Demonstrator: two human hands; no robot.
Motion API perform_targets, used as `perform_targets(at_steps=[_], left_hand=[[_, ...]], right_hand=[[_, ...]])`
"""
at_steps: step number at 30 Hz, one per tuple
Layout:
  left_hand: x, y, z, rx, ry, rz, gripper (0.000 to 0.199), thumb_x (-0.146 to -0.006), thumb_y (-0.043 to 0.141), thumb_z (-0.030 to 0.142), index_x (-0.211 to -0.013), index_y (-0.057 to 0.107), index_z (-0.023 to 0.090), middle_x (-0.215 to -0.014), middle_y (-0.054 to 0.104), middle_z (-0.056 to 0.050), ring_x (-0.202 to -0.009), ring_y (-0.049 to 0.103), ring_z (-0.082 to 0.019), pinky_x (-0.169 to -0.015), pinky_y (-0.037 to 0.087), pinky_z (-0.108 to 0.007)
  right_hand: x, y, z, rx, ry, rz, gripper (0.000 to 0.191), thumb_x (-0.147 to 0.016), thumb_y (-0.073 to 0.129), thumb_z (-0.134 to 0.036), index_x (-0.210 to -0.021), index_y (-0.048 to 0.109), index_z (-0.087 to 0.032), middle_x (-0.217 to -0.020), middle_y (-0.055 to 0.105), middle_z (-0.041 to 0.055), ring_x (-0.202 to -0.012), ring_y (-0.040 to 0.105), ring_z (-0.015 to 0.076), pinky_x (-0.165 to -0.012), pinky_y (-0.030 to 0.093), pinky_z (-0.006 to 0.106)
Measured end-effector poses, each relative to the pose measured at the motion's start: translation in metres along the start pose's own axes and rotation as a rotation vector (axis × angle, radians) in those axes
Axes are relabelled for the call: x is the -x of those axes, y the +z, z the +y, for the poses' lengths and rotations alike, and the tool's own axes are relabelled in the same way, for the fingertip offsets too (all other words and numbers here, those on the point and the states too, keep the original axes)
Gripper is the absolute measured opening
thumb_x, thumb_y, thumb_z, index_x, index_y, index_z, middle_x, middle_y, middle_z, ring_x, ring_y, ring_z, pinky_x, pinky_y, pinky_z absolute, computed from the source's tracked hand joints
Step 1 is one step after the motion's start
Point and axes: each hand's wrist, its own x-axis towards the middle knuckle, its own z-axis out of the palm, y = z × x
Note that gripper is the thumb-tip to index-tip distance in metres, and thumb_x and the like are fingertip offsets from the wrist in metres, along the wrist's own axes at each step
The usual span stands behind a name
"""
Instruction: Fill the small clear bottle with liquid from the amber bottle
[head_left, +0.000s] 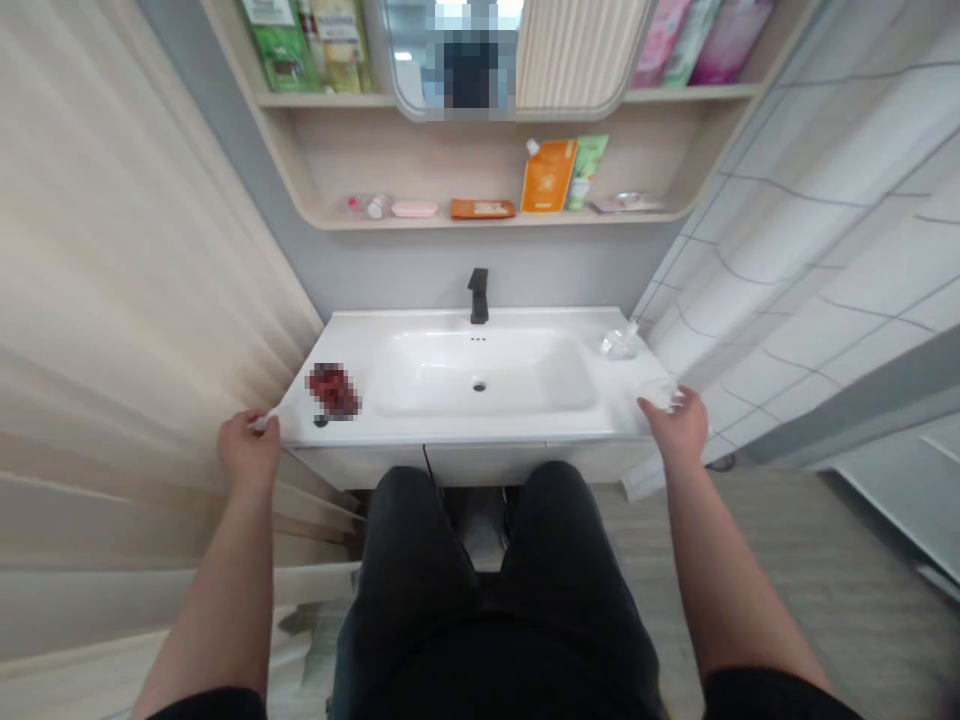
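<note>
The left hand [250, 445] is at the left end of the white counter [367, 330]. Its thumb and fingers are pinched on a small white thing [261, 423], which is too small to recognise. The right hand [681, 425] is at the opposite end, well apart from the left one. Its thumb and fingers are bent around a clear thing [658, 392]; I cannot tell whether they press on it, because this part is blurred.

Just beyond the right hand, a little to its left, there is a clear bottle [619, 343]. Near the left hand, to its right, lies a dark red item [332, 388], which is blurred, with a small black object [321, 421] just beside it. Between the two hands is the sink [420, 370], and farther from them stands the black tap [478, 297]. Higher than both hands, the shelf [442, 223] carries an orange pouch [549, 177] and a green tube [586, 175].
</note>
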Motion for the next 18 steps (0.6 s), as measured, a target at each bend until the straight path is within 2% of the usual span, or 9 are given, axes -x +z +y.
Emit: perform_targets(at_steps=[2,5,10,15,18], left_hand=[[-0.002,0.011,-0.002,-0.034,0.057,0.035,0.024,-0.092,0.067,0.036,-0.109,0.071,0.020,-0.100,0.063,-0.005,-0.108,0.064,-0.028,-0.109,0.056,-0.049],[0.004,0.022,-0.001,-0.059,0.123,-0.013,0.030,-0.096,0.062,0.035,-0.118,0.073,0.018,-0.115,0.065,-0.010,-0.116,0.065,-0.031,-0.110,0.057,-0.050],[0.016,0.027,-0.004,-0.054,0.254,-0.102,0.040,-0.094,0.062,0.032,-0.129,0.072,0.015,-0.143,0.064,-0.021,-0.132,0.065,-0.040,-0.114,0.056,-0.057],[0.021,0.025,-0.009,-0.034,0.284,-0.199,0.041,-0.097,0.055,0.031,-0.133,0.071,0.018,-0.156,0.060,-0.021,-0.145,0.059,-0.039,-0.124,0.050,-0.055],[0.021,0.023,-0.009,0.013,0.248,-0.205,0.040,-0.092,0.059,0.028,-0.131,0.069,0.023,-0.156,0.061,-0.017,-0.148,0.057,-0.038,-0.128,0.046,-0.054]], right_hand=[[0.002,0.006,0.000,-0.005,0.052,-0.005,0.084,-0.072,0.082,-0.067,-0.134,0.061,-0.015,-0.123,0.070,0.0190,-0.115,0.067,0.0408,-0.109,0.054,0.061],[0.004,0.012,0.000,-0.014,0.052,0.017,0.084,-0.074,0.081,-0.070,-0.135,0.061,-0.016,-0.122,0.070,0.0187,-0.114,0.066,0.0388,-0.110,0.053,0.060],[-0.003,0.019,-0.002,-0.006,0.069,0.003,0.090,-0.078,0.079,-0.072,-0.144,0.057,-0.016,-0.130,0.069,0.0203,-0.118,0.065,0.0386,-0.111,0.053,0.060],[-0.007,0.021,-0.009,0.002,0.064,0.002,0.105,-0.077,0.081,-0.076,-0.154,0.052,-0.012,-0.142,0.066,0.0263,-0.133,0.062,0.0456,-0.118,0.049,0.064],[-0.001,0.016,-0.015,-0.014,0.019,0.046,0.114,-0.075,0.082,-0.081,-0.157,0.048,-0.008,-0.148,0.062,0.0310,-0.141,0.057,0.0504,-0.123,0.044,0.069]])
